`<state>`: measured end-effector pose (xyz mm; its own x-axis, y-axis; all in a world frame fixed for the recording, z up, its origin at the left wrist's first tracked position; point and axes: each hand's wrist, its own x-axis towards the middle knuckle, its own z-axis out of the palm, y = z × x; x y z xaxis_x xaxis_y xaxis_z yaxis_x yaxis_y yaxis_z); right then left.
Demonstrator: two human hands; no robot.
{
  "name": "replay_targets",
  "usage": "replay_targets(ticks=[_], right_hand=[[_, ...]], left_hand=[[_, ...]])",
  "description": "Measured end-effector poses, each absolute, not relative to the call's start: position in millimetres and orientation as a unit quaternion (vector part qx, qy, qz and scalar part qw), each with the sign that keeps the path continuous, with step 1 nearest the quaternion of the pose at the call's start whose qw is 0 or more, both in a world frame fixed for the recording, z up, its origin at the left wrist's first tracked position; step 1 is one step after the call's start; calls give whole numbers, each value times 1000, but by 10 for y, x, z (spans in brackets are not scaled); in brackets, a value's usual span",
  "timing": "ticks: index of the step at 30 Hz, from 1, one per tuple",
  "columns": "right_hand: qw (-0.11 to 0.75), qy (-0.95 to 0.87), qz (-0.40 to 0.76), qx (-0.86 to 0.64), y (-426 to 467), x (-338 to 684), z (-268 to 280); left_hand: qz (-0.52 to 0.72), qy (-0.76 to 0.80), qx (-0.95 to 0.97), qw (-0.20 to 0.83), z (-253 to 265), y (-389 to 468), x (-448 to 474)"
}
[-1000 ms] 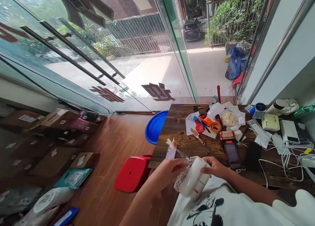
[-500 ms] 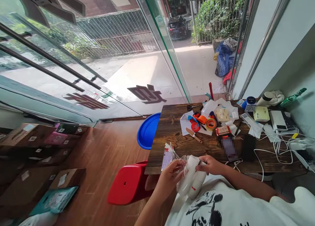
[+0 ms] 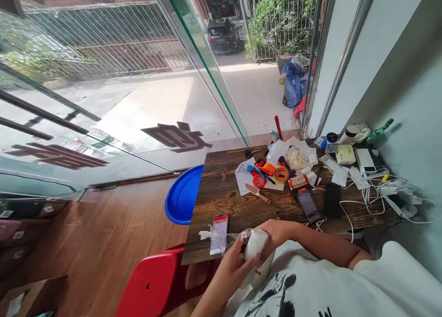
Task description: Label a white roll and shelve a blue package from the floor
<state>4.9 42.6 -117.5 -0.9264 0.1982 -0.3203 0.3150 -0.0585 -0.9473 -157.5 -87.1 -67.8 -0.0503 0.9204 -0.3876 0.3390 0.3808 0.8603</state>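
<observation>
White plastic shows between both hands: a pair of white bottles (image 3: 256, 250) in a clear bag (image 3: 235, 238) sits at the near edge of the surface (image 3: 221, 197), against the person's shirt. The left hand (image 3: 232, 267) has its grip closed around the bag and the lower bottle from the 7 o'clock side; the right hand (image 3: 276, 232) has its grip closed over the bottle tops from 2 o'clock. The bag's knotted tail sticks out toward 9 o'clock, over a phone (image 3: 219, 233) lying face up on the wood.

By the look of it, the step in hand is getting the bottles out of the wrapping. Any further move would call for one hand to hold the bottles steady while the other finds the bag's mouth or knot. The film is thin and crumpled, so it would likely want a pinch, not a pull.

Out at 12 o'clock lie a tape roll (image 3: 281, 174), a box cutter (image 3: 257, 193) and scissors (image 3: 254, 152) on loose papers. At 2 o'clock sits a tangle of white cables (image 3: 376, 195) with chargers. A blue basin (image 3: 181, 198), with nothing in it that I can see, pokes out past the surface's left edge. A red stool (image 3: 152, 282) stands at 8 o'clock.
</observation>
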Motion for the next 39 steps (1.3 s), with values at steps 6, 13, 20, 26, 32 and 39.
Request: replay_targets(ticks=[6, 13, 20, 26, 32, 39], right_hand=[[89, 631, -747, 190, 478, 12, -1327], [55, 506, -849, 138, 442, 49, -1652], [-83, 489, -852, 167, 291, 303, -2069], [-158, 457, -846, 226, 254, 444, -2169], [-241, 449, -774, 376, 454, 792, -2447], [-232, 495, -651, 527, 419, 1080, -2719]], left_hand=[[252, 699, 552, 380, -781, -893, -1619], [232, 729, 584, 272, -511, -758, -1624], [350, 689, 554, 310, -414, -552, -1340], [516, 661, 327, 436, -1008, -223, -1270], [561, 701, 191, 398, -1898, -72, -1499], [387, 803, 251, 379, -2439, -398, -1557]])
